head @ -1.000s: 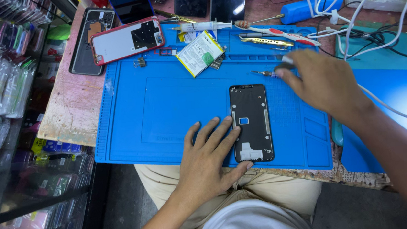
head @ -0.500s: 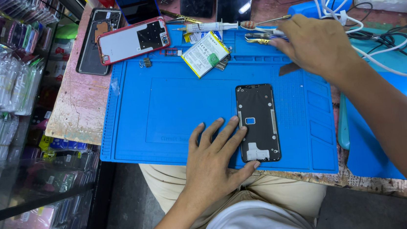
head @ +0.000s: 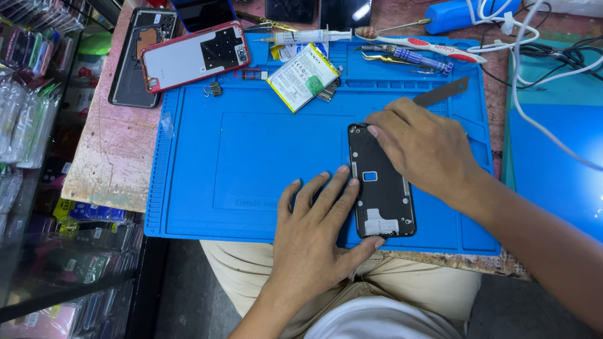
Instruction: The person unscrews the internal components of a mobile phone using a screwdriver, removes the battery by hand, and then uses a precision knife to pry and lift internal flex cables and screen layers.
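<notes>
The right hand point(head: 427, 150) pinched a flat grey metal tool point(head: 442, 92) at the top edge of the black phone frame point(head: 380, 181), while the left hand point(head: 319, 226) pressed flat beside it on the blue mat point(head: 242, 153). The frame looked stripped, reassembly not begun. A white-labelled battery point(head: 302, 76) lay beyond, near a red-rimmed phone back point(head: 195, 55).

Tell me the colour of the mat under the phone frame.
Blue; the mat shows in the head view, beneath the black phone frame.
</notes>
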